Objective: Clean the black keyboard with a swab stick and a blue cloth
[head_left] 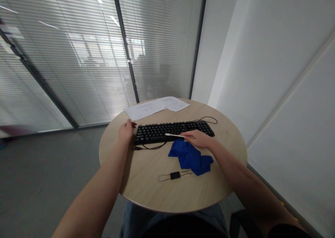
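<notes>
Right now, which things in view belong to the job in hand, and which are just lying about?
Seemingly in use:
White swab-like stick, held by the right hand over the keyboard
Keyboard, with the left hand at its left end

Apparently lying about, unheld:
Blue cloth
Wire tool with black middle
Papers at the far edge

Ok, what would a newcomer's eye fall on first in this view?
Probably the bright blue cloth, crumpled on the round table on the near side of the black keyboard. Next, perhaps, the thin white stick in the right hand, standing out against the dark keys.
</notes>
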